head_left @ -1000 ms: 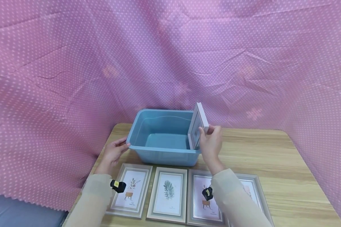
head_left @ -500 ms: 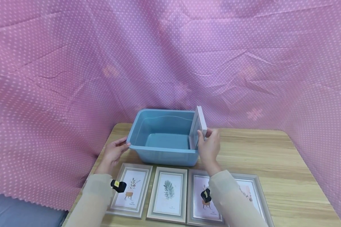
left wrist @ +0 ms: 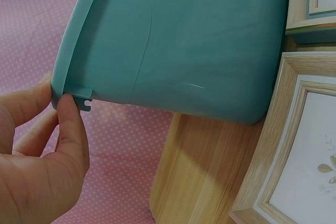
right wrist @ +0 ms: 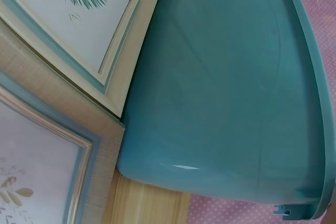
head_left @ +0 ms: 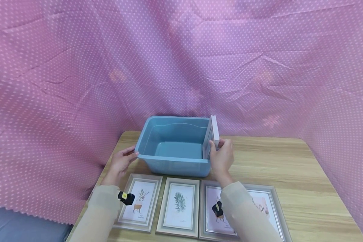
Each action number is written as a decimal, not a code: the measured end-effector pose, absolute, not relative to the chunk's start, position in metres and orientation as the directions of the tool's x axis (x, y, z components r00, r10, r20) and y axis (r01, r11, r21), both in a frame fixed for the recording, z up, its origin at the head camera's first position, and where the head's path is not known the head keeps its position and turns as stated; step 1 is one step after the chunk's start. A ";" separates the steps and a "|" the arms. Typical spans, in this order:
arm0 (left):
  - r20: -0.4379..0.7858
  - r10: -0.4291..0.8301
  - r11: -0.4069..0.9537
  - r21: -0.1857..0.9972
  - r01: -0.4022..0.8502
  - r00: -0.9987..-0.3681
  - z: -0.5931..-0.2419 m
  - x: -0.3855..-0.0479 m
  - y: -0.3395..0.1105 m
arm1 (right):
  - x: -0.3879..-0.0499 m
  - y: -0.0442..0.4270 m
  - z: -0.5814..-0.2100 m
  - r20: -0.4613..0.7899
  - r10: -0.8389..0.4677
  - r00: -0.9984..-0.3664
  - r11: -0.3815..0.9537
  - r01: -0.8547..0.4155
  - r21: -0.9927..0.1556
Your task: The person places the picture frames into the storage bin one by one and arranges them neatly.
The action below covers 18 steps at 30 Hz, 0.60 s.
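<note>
My left hand (head_left: 120, 163) pinches the left front corner of a blue plastic bin (head_left: 175, 167); in the left wrist view its thumb and fingers (left wrist: 70, 124) take the rim from both sides. At the bin's right end my right hand (head_left: 223, 157) grips a pale picture frame (head_left: 213, 131) by its near upper edge. That frame stands nearly upright inside the bin, its top above the rim and its picture side facing left. The right wrist view shows mainly the bin's outer wall (right wrist: 220, 87).
Several framed prints lie in a row before the bin: a potted plant (head_left: 138, 203), a green leaf (head_left: 179, 205), a pinkish print (head_left: 211, 196) and one partly under the right sleeve (head_left: 266, 198). Bare wooden table (head_left: 308, 188) extends right. Pink dotted cloth (head_left: 181, 60) hangs behind.
My right hand has moved down and slightly left, and the picture frame has sunk lower into the bin and turned more edge-on. My left hand has stayed on the rim.
</note>
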<state>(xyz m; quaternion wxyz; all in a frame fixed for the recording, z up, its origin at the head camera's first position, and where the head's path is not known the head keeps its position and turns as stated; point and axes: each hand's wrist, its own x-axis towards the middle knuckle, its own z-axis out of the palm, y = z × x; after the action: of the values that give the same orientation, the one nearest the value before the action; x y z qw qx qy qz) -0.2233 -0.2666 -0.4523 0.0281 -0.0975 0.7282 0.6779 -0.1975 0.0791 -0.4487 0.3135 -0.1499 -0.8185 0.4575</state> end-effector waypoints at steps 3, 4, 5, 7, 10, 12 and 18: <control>-0.178 -0.100 0.063 0.981 -0.185 -0.979 -0.452 -0.223 -0.267 | -0.198 0.078 -0.452 0.388 0.542 -0.745 0.542 -0.043 -0.839; -0.181 -0.100 0.065 0.980 -0.188 -0.978 -0.452 -0.223 -0.267 | -0.198 0.078 -0.453 0.390 0.544 -0.743 0.543 -0.042 -0.839; -0.184 -0.100 0.069 0.979 -0.192 -0.978 -0.452 -0.223 -0.267 | -0.198 0.078 -0.454 0.386 0.545 -0.744 0.541 -0.040 -0.840; -0.185 -0.099 0.066 0.979 -0.192 -0.978 -0.452 -0.223 -0.267 | -0.198 0.077 -0.456 0.382 0.546 -0.745 0.537 -0.038 -0.843; -0.185 -0.102 0.071 0.979 -0.193 -0.977 -0.452 -0.223 -0.267 | -0.197 0.076 -0.459 0.377 0.545 -0.749 0.531 -0.040 -0.846; -0.183 -0.105 0.071 0.979 -0.191 -0.978 -0.452 -0.223 -0.267 | -0.197 0.076 -0.460 0.378 0.543 -0.749 0.529 -0.044 -0.847; -0.185 -0.113 0.091 0.976 -0.195 -0.976 -0.451 -0.222 -0.267 | -0.195 0.074 -0.463 0.370 0.547 -0.751 0.519 -0.043 -0.854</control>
<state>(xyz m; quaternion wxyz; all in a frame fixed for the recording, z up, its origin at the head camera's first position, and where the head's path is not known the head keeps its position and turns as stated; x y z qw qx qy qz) -0.2216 -0.2665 -0.4512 0.0311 -0.1044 0.7379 0.6661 -0.1953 0.0739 -0.4631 0.3169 -0.1553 -0.8119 0.4650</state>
